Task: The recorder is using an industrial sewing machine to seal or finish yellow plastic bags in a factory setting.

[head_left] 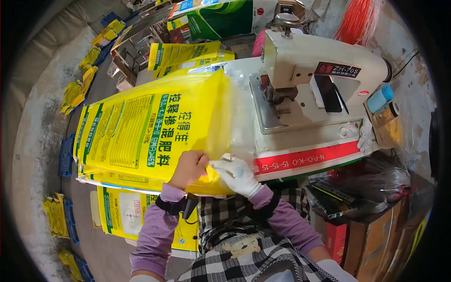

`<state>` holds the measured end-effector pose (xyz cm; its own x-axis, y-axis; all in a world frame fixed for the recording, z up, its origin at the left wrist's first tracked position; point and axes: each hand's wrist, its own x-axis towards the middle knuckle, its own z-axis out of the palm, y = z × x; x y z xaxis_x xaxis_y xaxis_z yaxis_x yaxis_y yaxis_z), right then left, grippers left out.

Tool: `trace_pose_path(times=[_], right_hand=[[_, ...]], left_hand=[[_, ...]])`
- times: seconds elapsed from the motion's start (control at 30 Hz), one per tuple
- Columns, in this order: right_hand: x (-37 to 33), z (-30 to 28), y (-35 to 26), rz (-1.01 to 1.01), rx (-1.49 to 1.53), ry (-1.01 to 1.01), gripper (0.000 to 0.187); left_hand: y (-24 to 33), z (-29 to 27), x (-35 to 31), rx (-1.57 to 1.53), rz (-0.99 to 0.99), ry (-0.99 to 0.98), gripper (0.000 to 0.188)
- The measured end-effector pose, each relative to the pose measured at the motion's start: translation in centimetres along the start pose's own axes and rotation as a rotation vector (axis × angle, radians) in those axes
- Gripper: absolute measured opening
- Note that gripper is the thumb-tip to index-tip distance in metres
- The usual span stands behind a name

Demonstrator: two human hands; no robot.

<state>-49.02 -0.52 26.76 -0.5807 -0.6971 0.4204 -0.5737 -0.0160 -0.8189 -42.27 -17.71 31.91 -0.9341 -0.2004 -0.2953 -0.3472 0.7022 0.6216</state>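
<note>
Head view, nearest first: one bare left hand curls its fingers at the near right corner of a flat yellow printed plastic bag, though I cannot tell how firmly it grips; one white-gloved right hand has thumb and fingers drawn together on that bag's edge. That bag lies on top of a pile, its overlapping layers too close to count, and carries large dark green characters plus one table of print too fine to read. One more yellow printed sack sits lower, partly hidden by the left forearm. Just right stands one cream metal sewing machine, bearing one black-and-red nameplate and one flat black rectangular object. Farther off, one bundle of red strands is cut off by the top edge
</note>
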Motion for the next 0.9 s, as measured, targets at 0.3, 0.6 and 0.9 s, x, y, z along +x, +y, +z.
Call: trace_pose_path(times=[0.3, 0.6, 0.9], right_hand=[[1.9, -1.9, 0.6, -0.051, 0.42, -0.257, 0.029], [9.4, 0.0, 3.2, -0.041, -0.964, -0.318, 0.024], [4.1, -4.9, 1.1, 0.423, 0.049, 0.579, 0.05]], left_hand=[[0.3, -1.6, -3.4, -0.248, 0.056, 0.16, 0.023], [1.7, -0.5, -16.5, 0.378, 0.021, 0.461, 0.009], [1.5, 1.5, -16.3, 0.072, -0.038, 0.555, 0.015]])
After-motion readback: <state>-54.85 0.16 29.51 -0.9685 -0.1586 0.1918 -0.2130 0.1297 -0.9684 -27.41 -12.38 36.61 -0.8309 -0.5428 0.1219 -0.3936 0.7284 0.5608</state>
